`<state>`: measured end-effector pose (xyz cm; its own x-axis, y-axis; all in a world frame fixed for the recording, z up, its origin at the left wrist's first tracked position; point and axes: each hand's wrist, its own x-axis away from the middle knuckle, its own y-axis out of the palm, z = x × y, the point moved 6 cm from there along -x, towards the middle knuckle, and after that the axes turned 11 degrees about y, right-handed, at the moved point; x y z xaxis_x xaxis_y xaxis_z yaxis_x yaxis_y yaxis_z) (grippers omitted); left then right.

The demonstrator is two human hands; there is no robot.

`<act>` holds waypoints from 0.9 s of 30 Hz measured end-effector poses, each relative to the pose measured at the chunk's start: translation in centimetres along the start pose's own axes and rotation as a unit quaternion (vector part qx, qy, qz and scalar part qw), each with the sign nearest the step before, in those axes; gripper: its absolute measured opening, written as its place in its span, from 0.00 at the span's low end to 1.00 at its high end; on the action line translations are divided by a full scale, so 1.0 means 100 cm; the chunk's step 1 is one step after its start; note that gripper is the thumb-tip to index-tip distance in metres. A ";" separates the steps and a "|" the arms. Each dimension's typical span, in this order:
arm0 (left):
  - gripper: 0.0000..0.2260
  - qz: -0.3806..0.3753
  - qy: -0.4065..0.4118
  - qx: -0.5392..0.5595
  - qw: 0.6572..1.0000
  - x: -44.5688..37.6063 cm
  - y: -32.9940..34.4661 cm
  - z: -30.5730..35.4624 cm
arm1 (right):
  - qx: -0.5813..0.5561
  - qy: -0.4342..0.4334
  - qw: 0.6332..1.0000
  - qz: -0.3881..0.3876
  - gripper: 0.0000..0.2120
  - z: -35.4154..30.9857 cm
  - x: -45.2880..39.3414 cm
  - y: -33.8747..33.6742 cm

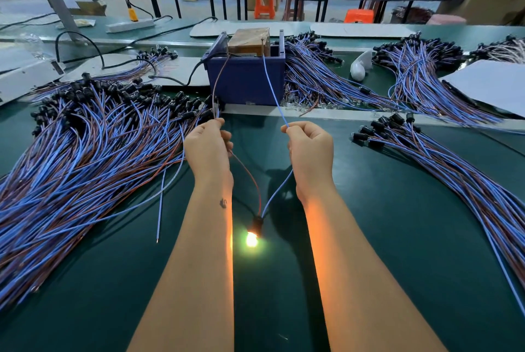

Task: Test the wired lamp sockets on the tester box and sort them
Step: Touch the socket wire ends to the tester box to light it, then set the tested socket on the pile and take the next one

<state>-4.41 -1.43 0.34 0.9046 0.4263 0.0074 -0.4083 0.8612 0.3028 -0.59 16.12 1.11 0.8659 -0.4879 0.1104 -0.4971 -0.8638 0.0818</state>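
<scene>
The left hand [208,147] pinches the brown lead [220,79], the right hand [309,147] the blue lead [272,90], both running up to the tester box [245,79]. The socket [258,222] hangs between the forearms, its bulb [251,239] lit. If either pinch slackens, contact at the box could break, giving a false fail.

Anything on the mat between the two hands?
Head view: only bare green mat between the left hand and right hand; the lit socket hangs lower, between the forearms.
</scene>
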 end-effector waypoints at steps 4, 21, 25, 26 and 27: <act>0.06 -0.148 0.077 -0.091 0.982 0.012 0.024 0.001 | 0.036 -0.042 0.998 -0.009 0.08 -0.004 0.001 0.004; 0.08 -0.143 0.013 0.200 0.969 0.009 0.025 0.008 | 0.324 -0.146 0.934 -0.044 0.21 -0.014 0.013 0.012; 0.09 -0.166 -0.016 0.262 0.951 0.012 0.027 0.011 | 0.351 -0.156 0.923 -0.014 0.13 -0.015 0.013 0.011; 0.09 -0.173 -0.026 0.268 0.947 0.013 0.027 0.010 | 0.358 -0.163 0.919 0.010 0.11 -0.017 0.013 0.010; 0.10 -0.181 -0.036 0.272 0.945 0.014 0.027 0.010 | 0.360 -0.172 0.916 0.040 0.10 -0.019 0.012 0.007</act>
<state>-4.15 1.22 2.15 0.9868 0.0948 -0.1309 0.0342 0.6693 0.7422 0.01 15.13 3.20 0.8564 -0.4567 -0.2410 -0.5012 -0.6229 -0.6007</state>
